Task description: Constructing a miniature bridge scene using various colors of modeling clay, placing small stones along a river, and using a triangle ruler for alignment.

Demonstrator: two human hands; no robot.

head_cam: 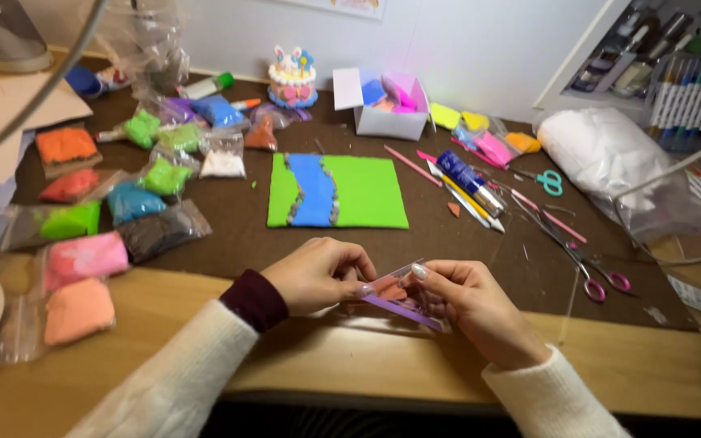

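Observation:
My left hand (318, 274) and my right hand (468, 302) meet over the front edge of the brown mat, both gripping a small clear zip bag (395, 294) with a purple strip and a bit of brownish-orange clay inside. The fingertips of both hands pinch the bag's top. Just beyond them lies a green clay board (367, 191) with a blue river band (312, 188) edged by small grey stones.
Several bags of coloured clay (83, 258) crowd the left side. A white open box (384, 104) and a small cake model (292, 79) stand at the back. Modelling tools, a glue tube (470, 180), teal scissors (549, 182) and pink-handled scissors (594, 280) lie right.

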